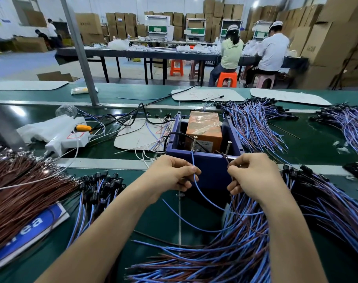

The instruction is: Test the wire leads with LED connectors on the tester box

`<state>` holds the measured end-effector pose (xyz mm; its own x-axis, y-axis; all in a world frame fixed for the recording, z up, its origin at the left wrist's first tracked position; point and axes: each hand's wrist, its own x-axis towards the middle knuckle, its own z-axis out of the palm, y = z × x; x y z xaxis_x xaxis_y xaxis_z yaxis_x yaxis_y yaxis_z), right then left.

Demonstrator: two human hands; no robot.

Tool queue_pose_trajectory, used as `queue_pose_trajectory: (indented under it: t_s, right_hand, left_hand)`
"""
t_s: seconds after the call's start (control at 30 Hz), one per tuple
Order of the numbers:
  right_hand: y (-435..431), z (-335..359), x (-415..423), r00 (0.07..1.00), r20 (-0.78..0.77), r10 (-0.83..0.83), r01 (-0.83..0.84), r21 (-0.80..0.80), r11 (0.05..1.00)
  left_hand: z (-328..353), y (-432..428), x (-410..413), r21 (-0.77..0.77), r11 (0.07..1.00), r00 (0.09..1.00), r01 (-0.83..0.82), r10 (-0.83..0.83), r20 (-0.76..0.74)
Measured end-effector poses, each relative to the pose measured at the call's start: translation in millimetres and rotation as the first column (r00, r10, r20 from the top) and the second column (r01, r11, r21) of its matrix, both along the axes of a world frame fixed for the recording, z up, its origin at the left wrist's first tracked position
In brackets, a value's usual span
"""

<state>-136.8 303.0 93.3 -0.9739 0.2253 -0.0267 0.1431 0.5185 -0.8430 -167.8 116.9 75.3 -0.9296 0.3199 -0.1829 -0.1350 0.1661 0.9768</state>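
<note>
The dark blue rectangular tester box is smooth, matt plastic. Inside it, an orange block looks paper-wrapped under glossy, wrinkled clear tape. Two threaded screws on the box's near rim are bright metal. In front of the box, the thin blue wire lead and brown wire lead have smooth plastic sheathing. Left of the box, the black LED connectors are shiny plastic, as is the white power strip. The green worktop under the box is smooth, faintly glossy.

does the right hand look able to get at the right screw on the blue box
Probably yes: the right hand holds its brown wire close to that screw, with nothing between them.
</note>
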Motion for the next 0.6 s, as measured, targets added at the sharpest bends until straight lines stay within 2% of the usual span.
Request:
queue_pose_trajectory:
  t_s: [0.6]
  right_hand:
    - [0.6,1.2,1.9,0.999,0.023,0.037,-0.036,-0.016,0.999]
  left_hand:
    - [-0.6,-4.9,-3.4,-0.010,0.997,0.997,0.071,-0.071,-0.019]
